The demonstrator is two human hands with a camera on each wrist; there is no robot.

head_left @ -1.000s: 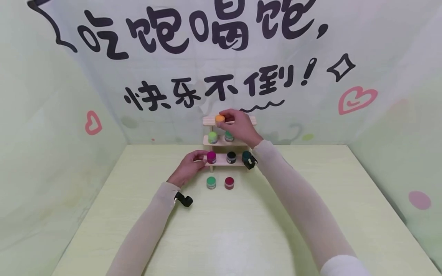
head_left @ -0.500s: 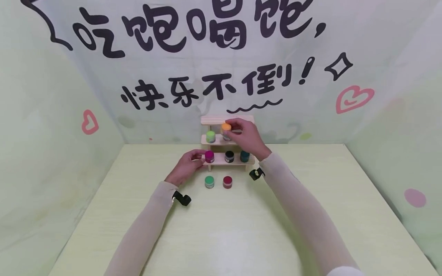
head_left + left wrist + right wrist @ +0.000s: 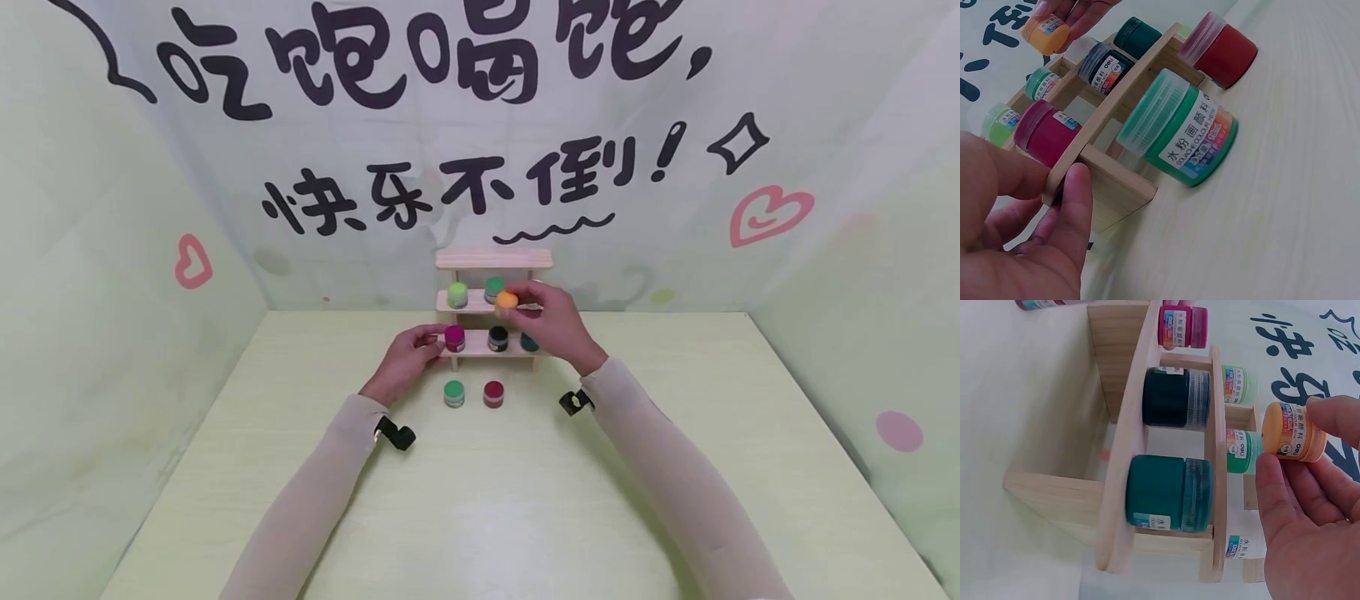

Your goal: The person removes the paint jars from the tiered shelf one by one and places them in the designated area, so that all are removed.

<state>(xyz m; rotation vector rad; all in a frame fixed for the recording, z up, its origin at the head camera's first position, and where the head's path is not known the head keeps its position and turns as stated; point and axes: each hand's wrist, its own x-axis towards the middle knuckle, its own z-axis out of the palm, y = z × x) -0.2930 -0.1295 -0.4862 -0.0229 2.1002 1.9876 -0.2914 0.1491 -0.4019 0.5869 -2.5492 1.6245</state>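
Observation:
My left hand point(image 3: 405, 360) grips the left end of the lowest shelf of a small wooden tiered stand point(image 3: 1107, 115), thumb and fingers around the board. Beside those fingers sits a magenta paint jar point(image 3: 1047, 132). My right hand point(image 3: 558, 323) pinches an orange paint jar point(image 3: 1291, 432) between thumb and fingers, in front of the middle shelf. Close by on that shelf stand a green jar point(image 3: 1242, 450) and a white jar point(image 3: 1246, 542), with a light green jar point(image 3: 457, 295) at its left. The lowest shelf also bears a black jar point(image 3: 498, 338) and a dark teal jar point(image 3: 1168, 494).
In front of the stand, a green jar point(image 3: 453, 394) and a red jar point(image 3: 493, 394) stand on the pale table point(image 3: 480, 500). The bare top shelf point(image 3: 495, 260) is backed by a cloth point(image 3: 360, 150) printed with black characters.
My right hand has carried the orange jar from in front of the top shelf down and to the right, uncovering the green jar on the middle shelf. My left hand keeps its grip on the stand.

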